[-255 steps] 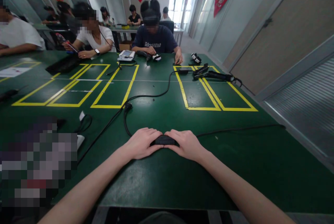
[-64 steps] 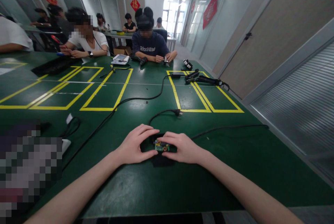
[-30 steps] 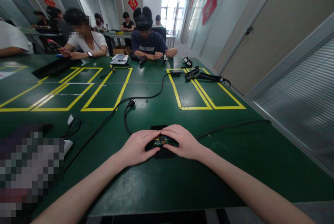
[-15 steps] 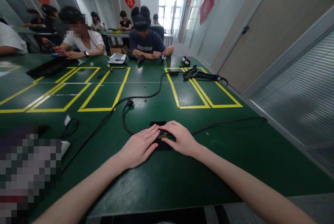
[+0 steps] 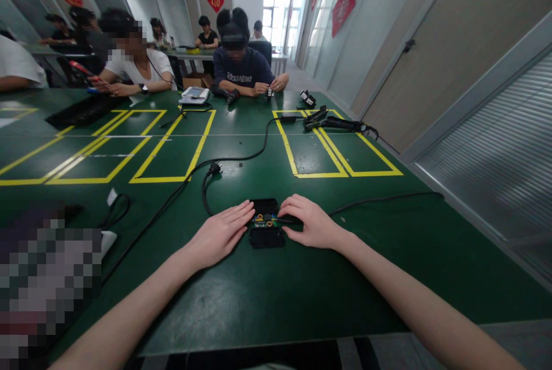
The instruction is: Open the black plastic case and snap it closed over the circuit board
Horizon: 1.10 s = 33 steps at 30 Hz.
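Observation:
An opened black power adapter lies in front of me, its green circuit board (image 5: 264, 221) bare between two black case halves. One half, the far case shell (image 5: 264, 205), sits behind the board, and the near case shell (image 5: 267, 237) in front of it. At the board's left end my left hand (image 5: 219, 235) rests with fingers stretched out, fingertips at the board's edge. My right hand (image 5: 314, 223) is at the right end, thumb and fingers apart around the black cable that enters there. Whether its fingertips touch the shells I cannot tell.
A plug (image 5: 214, 169) on a black cord lies beyond my left hand. A long cable (image 5: 241, 159) crosses the green table (image 5: 207, 312). A black jointed tool (image 5: 336, 124) lies at the far right. Across the table, a person in a navy shirt (image 5: 241, 68) handles a small part near a drill (image 5: 233, 97).
Both hands have drawn apart, the left to the left and the right to the right. The circuit board and both case shells now show more fully between them.

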Available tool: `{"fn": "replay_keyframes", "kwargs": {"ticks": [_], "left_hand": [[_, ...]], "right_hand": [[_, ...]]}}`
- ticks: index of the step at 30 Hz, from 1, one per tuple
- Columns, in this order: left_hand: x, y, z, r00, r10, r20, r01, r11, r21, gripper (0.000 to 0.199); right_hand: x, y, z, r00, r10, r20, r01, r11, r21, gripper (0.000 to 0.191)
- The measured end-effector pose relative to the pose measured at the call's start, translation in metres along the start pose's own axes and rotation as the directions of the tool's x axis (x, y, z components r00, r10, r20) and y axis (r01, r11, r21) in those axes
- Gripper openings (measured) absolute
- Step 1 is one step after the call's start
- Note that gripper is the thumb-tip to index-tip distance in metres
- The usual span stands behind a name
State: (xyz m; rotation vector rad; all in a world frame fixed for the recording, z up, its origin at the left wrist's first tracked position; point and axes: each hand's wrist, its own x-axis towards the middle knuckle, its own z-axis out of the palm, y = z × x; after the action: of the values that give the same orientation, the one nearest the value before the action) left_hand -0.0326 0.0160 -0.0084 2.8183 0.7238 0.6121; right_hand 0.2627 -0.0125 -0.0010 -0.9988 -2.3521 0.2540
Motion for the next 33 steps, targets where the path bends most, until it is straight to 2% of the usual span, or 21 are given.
{"fn": "replay_keyframes", "kwargs": {"ticks": [5, 16, 21, 27, 33], "left_hand": [[0.002, -0.003, 0.003, 0.998, 0.020, -0.055, -0.020, 1.000, 0.005, 0.040], [0.001, 0.001, -0.003, 0.986, 0.045, -0.159, -0.047, 0.999, -0.007, 0.042], [0.005, 0.008, -0.013, 0.973, 0.025, -0.228, -0.055, 0.991, -0.125, 0.029], [0.004, 0.013, -0.014, 0.990, -0.016, -0.143, -0.022, 0.965, -0.262, 0.021], [0.003, 0.014, -0.008, 0.993, -0.044, -0.110, 0.011, 0.959, -0.284, 0.018]], "right_hand": [[-0.002, 0.006, 0.003, 0.999, -0.011, 0.038, 0.013, 0.999, -0.045, 0.006], [-0.005, 0.001, 0.003, 0.996, 0.088, 0.003, -0.088, 0.996, -0.002, 0.019], [-0.006, -0.007, -0.004, 0.999, 0.035, 0.007, -0.036, 0.998, 0.050, 0.016], [-0.008, -0.011, -0.005, 0.998, -0.027, 0.057, 0.023, 0.997, 0.077, 0.011], [-0.009, -0.008, -0.001, 0.997, -0.012, 0.076, 0.006, 0.997, 0.076, 0.009]]}}
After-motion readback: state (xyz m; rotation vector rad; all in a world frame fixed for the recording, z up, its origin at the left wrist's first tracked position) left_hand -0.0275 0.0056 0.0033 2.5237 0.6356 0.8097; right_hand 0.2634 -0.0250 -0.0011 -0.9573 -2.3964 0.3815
